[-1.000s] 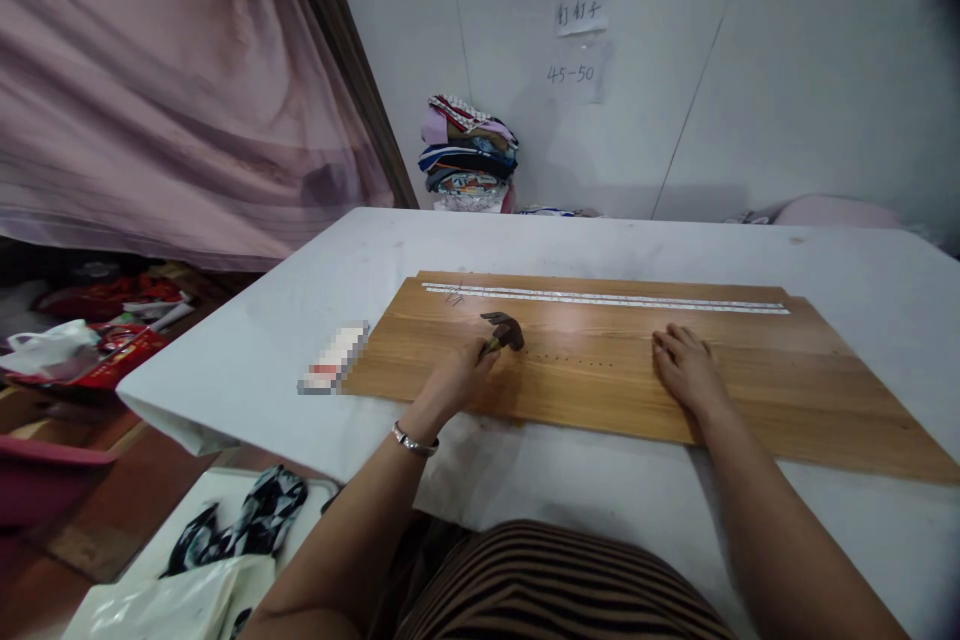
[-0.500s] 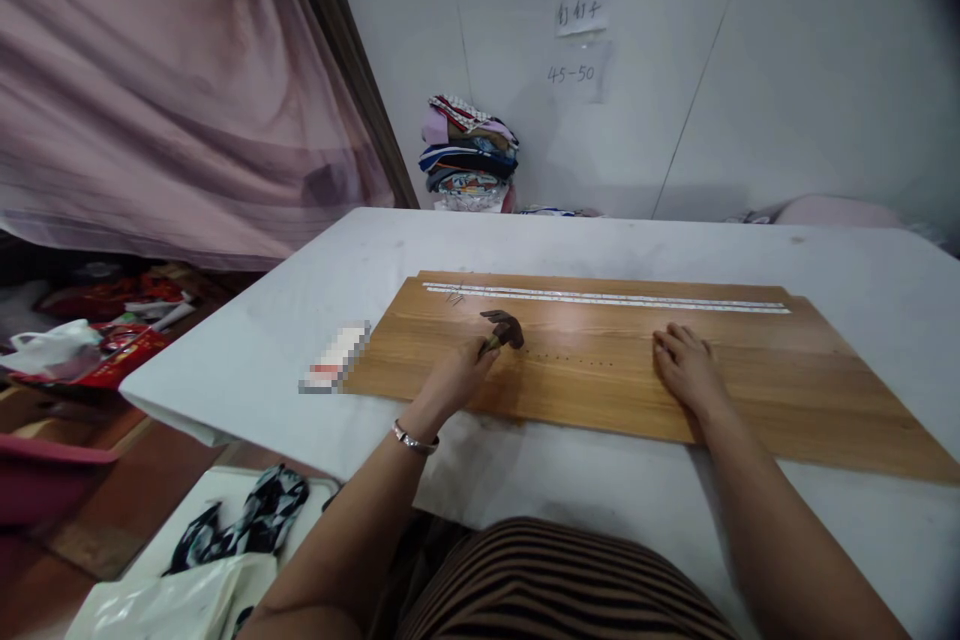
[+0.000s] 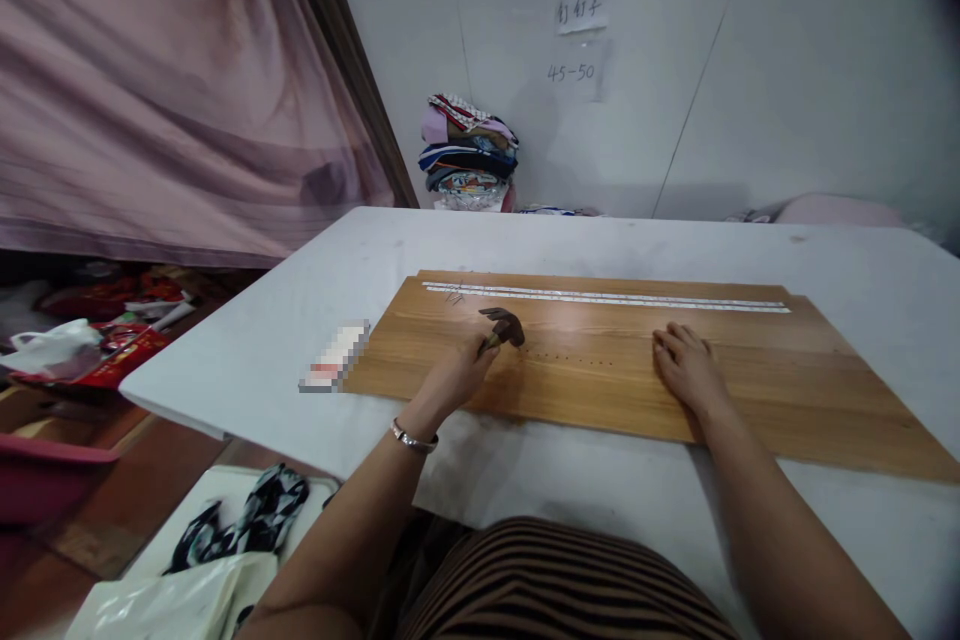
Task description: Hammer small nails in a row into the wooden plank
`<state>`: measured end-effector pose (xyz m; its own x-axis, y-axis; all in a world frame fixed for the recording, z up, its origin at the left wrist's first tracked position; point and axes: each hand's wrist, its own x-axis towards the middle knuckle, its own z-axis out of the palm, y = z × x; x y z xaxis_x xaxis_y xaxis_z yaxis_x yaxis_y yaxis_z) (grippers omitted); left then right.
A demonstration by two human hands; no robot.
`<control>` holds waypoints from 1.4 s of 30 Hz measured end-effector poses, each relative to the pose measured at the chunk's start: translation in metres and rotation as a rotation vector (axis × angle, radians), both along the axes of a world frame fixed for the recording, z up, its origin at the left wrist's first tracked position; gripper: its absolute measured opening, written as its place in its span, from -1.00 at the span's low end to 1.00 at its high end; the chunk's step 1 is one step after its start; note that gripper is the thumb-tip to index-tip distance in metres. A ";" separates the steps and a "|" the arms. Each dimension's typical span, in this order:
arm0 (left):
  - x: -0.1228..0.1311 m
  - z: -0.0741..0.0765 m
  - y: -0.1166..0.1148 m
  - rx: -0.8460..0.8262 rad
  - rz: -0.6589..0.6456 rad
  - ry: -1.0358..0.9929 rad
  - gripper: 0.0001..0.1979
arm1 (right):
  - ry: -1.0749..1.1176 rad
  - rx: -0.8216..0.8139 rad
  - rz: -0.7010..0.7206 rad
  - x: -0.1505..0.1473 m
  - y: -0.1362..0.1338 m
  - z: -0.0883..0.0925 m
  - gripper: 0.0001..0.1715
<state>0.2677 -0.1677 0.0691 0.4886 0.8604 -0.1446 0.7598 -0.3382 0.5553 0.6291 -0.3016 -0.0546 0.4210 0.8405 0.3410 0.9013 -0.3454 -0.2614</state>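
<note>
A loose fold at the near left corner of the white worktop (image 3: 285,320), at left of the frame, has drawn up nearly flat since the earlier frame, while my hands and the hammer (image 3: 507,326) barely shift. Near the centre of the frame, my left hand (image 3: 457,378) is closed around the hammer's handle, its metal head just beyond my fingers and above the wood-grained board (image 3: 577,398); I cannot tell whether the head touches the surface. A row of small dots (image 3: 574,360) runs rightward from near the hammer head. Right of centre, my right hand (image 3: 691,372) rests palm down on the board, its fingers close together and slightly bent; I cannot tell whether anything is under them. The board lies flat across the worktop, from left of centre to the right edge of the frame, with two pale measuring strips (image 3: 607,299) along its far side. Just beside its left end sits a pixelated item (image 3: 334,357). A bracelet (image 3: 413,438) circles my left wrist. Folded cloth (image 3: 469,155) is stacked at upper centre, left of a paper note (image 3: 571,73) reading "45-50."
</note>
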 end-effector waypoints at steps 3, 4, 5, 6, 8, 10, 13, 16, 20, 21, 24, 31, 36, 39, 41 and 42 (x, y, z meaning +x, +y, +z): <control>0.001 -0.002 0.000 -0.005 -0.009 0.005 -0.72 | 0.004 -0.005 -0.004 0.000 0.000 0.000 -0.50; 0.002 -0.002 -0.001 -0.007 -0.012 0.018 -0.73 | 0.005 -0.007 0.000 0.000 0.000 -0.001 -0.50; 0.002 -0.002 -0.001 -0.008 -0.013 0.033 -0.73 | 0.005 -0.009 0.005 0.001 0.000 -0.001 -0.50; 0.003 -0.003 -0.002 -0.009 -0.012 0.046 -0.74 | 0.003 -0.010 0.007 0.001 0.000 -0.001 -0.50; 0.003 -0.002 -0.003 -0.010 -0.005 0.053 -0.75 | -0.003 -0.011 0.004 0.002 0.000 -0.001 -0.51; 0.003 -0.002 -0.003 -0.013 -0.004 0.041 -0.76 | -0.009 -0.013 -0.003 0.002 0.000 -0.001 -0.52; 0.001 -0.001 -0.002 -0.011 -0.009 0.018 -0.74 | -0.016 -0.028 -0.012 0.002 0.000 -0.001 -0.52; 0.000 -0.001 -0.001 -0.003 -0.003 0.013 -0.72 | -0.018 -0.039 -0.016 0.002 0.000 -0.001 -0.50; 0.002 -0.002 -0.002 -0.011 0.004 0.058 -0.73 | -0.015 -0.026 -0.023 0.002 0.000 -0.002 -0.50; 0.002 -0.003 -0.002 -0.014 0.006 0.068 -0.73 | -0.014 -0.020 -0.021 0.002 0.000 -0.002 -0.50; 0.003 -0.003 -0.004 -0.024 0.011 0.080 -0.74 | -0.007 -0.001 -0.011 0.001 0.000 -0.002 -0.53; 0.001 0.000 -0.003 -0.012 0.004 0.048 -0.73 | 0.000 -0.032 -0.026 0.000 0.000 0.000 -0.50; 0.001 -0.004 -0.001 -0.010 0.007 0.058 -0.72 | -0.013 -0.037 -0.029 0.000 0.000 0.000 -0.51; 0.001 -0.006 -0.002 -0.009 0.009 0.070 -0.74 | -0.014 -0.044 -0.030 0.000 0.000 0.001 -0.51; 0.001 -0.006 -0.002 -0.010 0.015 0.072 -0.75 | -0.010 -0.046 -0.024 -0.001 0.000 0.002 -0.50; 0.001 -0.005 -0.003 -0.014 0.015 0.070 -0.75 | -0.007 -0.046 -0.019 -0.001 0.000 0.003 -0.50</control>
